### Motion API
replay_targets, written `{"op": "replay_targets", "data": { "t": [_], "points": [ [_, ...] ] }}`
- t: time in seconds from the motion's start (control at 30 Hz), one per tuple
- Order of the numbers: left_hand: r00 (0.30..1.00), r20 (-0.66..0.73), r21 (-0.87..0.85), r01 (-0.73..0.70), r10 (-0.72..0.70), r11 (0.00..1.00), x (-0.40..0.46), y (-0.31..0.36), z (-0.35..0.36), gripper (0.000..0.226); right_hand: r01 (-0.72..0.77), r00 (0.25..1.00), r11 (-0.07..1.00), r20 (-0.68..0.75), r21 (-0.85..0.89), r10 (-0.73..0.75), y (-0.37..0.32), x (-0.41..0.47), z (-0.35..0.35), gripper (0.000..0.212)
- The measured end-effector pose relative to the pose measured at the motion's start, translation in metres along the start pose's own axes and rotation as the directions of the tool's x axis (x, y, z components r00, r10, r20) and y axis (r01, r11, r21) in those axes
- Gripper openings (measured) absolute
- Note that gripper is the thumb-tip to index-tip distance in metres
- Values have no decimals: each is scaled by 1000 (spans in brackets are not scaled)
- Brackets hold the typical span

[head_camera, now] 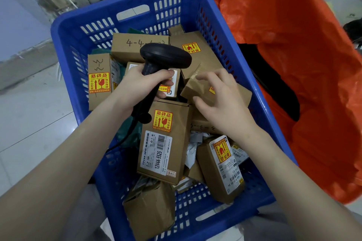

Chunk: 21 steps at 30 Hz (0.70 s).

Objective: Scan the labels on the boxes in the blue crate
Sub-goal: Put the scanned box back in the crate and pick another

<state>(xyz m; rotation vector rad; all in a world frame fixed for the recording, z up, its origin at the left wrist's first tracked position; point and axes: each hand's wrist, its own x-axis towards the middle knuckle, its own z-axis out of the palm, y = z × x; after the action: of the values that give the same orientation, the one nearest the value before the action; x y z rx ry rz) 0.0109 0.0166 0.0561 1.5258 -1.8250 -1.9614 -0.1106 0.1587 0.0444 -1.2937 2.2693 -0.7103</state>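
A blue slotted crate (64, 31) holds several brown cardboard boxes with yellow-red fragile stickers. My left hand (145, 86) grips the handle of a black barcode scanner (166, 55), whose head hangs over the boxes in the middle of the crate. My right hand (221, 100) rests with spread fingers on a small tilted box (197, 88) at the centre right. In front of the scanner lies a long box (166, 143) with a white barcode label facing up. Another labelled box (221, 166) leans at the near right.
An orange plastic bag (293, 55) stands open right beside the crate on the right, with a dark gap inside. Pale tiled floor (29, 123) lies to the left. The scanner's black cable (125, 139) runs down over the crate's left side.
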Motion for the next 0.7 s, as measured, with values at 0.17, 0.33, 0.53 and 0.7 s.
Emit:
{"op": "replay_targets", "data": {
  "t": [0.17, 0.33, 0.53, 0.7],
  "points": [
    [997, 1, -4, 81, -81, 997, -1, -14, -12, 26, -16, 999, 999, 51, 48, 13, -11, -9, 12, 28],
    [979, 34, 2, 199, -199, 980, -7, -29, -28, 48, -81, 983, 996, 167, 35, 74, -16, -16, 23, 25],
    [966, 46, 26, 252, -253, 967, -12, -45, -38, 61, -185, 936, 982, 300, -32, 186, -13, -21, 32, 24],
    [957, 84, 31, 276, -278, 961, -10, -54, -38, 50, -272, 905, 962, 338, -7, 258, -11, -19, 36, 22]
  ]
}}
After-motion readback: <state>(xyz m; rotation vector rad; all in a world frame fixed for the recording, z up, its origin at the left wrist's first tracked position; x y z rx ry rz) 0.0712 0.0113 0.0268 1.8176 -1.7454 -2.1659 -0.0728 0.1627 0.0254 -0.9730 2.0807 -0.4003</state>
